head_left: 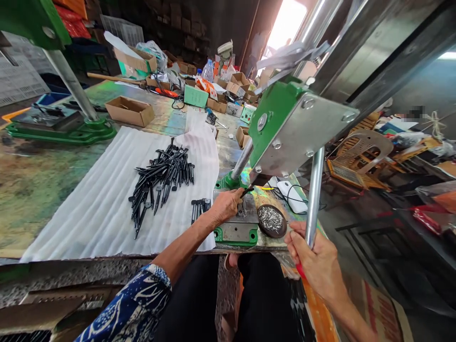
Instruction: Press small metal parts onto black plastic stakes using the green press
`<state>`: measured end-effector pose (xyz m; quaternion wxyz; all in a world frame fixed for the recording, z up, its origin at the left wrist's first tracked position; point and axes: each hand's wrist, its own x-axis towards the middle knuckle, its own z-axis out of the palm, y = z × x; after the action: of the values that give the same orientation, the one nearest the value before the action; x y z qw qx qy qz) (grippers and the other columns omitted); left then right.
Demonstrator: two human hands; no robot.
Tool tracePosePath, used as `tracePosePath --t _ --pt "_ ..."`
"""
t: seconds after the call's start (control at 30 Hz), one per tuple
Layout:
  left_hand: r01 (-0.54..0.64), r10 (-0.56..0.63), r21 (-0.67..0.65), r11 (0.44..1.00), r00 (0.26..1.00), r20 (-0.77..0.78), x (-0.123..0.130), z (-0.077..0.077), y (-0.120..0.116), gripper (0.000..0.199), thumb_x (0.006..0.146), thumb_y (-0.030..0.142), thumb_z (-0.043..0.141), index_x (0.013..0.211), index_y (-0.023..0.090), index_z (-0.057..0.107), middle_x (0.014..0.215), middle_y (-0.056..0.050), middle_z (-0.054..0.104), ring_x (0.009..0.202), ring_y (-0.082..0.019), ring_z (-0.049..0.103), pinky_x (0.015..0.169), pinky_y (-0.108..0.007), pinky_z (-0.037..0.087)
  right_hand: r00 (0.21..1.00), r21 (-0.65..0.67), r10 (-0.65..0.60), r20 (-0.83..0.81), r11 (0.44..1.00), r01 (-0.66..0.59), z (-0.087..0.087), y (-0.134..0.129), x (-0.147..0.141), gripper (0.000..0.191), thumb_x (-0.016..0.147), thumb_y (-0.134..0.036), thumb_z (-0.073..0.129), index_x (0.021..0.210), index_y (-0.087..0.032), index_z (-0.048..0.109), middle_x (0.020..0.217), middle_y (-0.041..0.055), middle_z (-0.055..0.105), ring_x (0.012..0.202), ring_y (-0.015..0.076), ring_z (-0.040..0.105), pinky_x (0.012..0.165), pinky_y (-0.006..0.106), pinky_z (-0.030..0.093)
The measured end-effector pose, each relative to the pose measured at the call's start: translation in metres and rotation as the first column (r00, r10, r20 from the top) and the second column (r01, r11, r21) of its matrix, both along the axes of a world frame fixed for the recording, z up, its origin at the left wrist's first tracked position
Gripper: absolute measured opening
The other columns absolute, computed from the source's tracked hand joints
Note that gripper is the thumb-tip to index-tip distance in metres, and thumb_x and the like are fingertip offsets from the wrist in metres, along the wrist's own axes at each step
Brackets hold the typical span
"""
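Your left hand (226, 205) has a narrow pinch on one black plastic spike (246, 192), held just above the steel die plate (237, 232) of a green hand press (276, 126). Your right hand (313, 266) is closed tight round the press's steel bar (314, 199), with a red sleeve (301, 271) showing below your fist. Beside the plate sits one round dark dish (271, 221) of small metal parts. On the white cloth (107, 204) lie one heap of black spikes (162, 183) and one small bunch (199, 209), too many to count. The mottled counter (42, 190) carries a second green press (60, 130) and cardboard boxes, one open (130, 111). Off to your right, a plastic chair (359, 152) stands on the concrete floor (356, 223) of a dim storeroom.
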<state>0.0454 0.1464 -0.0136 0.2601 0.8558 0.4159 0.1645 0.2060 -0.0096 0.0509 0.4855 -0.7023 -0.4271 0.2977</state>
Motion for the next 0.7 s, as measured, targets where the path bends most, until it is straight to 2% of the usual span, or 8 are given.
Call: tracePosePath --t 0.1,0.2,0.33,0.47,0.63,0.7 --pt "-0.014 0.014 0.001 1.000 0.998 0.055 0.000 -0.002 0.000 0.027 0.086 0.013 0.044 0.110 0.019 0.053 0.100 -0.005 0.066 0.089 -0.018 0.063 0.077 -0.026 0.045 0.998 0.079 -0.051 0.044 0.996 0.047 -0.014 0.004 0.000 0.027 0.077 -0.037 0.060 0.095 -0.019 0.049 0.063 -0.0016 0.056 0.044 0.0116 0.047 0.038 0.022 0.039" --pt "-0.033 0.032 0.018 0.999 0.997 0.066 0.000 -0.001 -0.002 0.023 0.086 0.013 0.043 0.106 0.017 0.053 0.094 -0.006 0.066 0.086 -0.018 0.062 0.077 -0.026 0.045 0.997 0.091 -0.023 0.071 0.996 0.016 -0.022 0.007 0.002 0.023 0.077 -0.034 0.056 0.094 -0.020 0.048 0.061 -0.0020 0.055 0.045 0.0130 0.048 0.039 0.023 0.038" --pt "-0.051 0.049 0.056 0.997 0.998 0.038 -0.001 0.001 -0.002 0.022 0.085 0.011 0.042 0.104 0.017 0.054 0.089 -0.006 0.067 0.081 -0.018 0.062 0.074 -0.026 0.043 0.997 0.106 0.021 0.073 0.994 -0.029 -0.015 0.007 0.004 0.021 0.073 -0.033 0.052 0.089 -0.020 0.047 0.055 -0.0027 0.052 0.042 0.0145 0.046 0.036 0.024 0.036" --pt "-0.060 0.056 0.080 0.995 0.997 0.062 -0.001 -0.001 -0.001 0.023 0.085 0.010 0.041 0.103 0.015 0.053 0.087 -0.006 0.066 0.076 -0.018 0.061 0.067 -0.026 0.042 0.995 0.095 0.065 0.073 0.993 -0.072 -0.006 0.001 0.004 0.020 0.073 -0.034 0.051 0.087 -0.021 0.046 0.057 -0.0022 0.052 0.043 0.0157 0.049 0.037 0.025 0.036" --pt "-0.056 0.050 0.072 0.996 0.995 0.082 0.000 -0.004 0.001 0.018 0.085 0.012 0.043 0.097 0.017 0.054 0.085 -0.005 0.065 0.074 -0.016 0.059 0.067 -0.025 0.041 0.963 0.122 -0.059 0.262 0.992 0.027 -0.018 0.004 0.006 0.017 0.076 -0.031 0.050 0.090 -0.021 0.050 0.059 -0.0011 0.054 0.048 0.0167 0.050 0.045 0.027 0.039" --pt "-0.055 0.049 0.068 0.996 0.995 0.092 0.000 -0.003 0.001 0.016 0.084 0.012 0.043 0.095 0.017 0.054 0.083 -0.004 0.065 0.072 -0.015 0.058 0.067 -0.024 0.041 0.967 0.118 -0.050 0.251 0.993 0.020 -0.025 0.007 0.007 0.017 0.077 -0.031 0.049 0.092 -0.021 0.050 0.058 -0.0016 0.054 0.048 0.0169 0.051 0.045 0.027 0.040"
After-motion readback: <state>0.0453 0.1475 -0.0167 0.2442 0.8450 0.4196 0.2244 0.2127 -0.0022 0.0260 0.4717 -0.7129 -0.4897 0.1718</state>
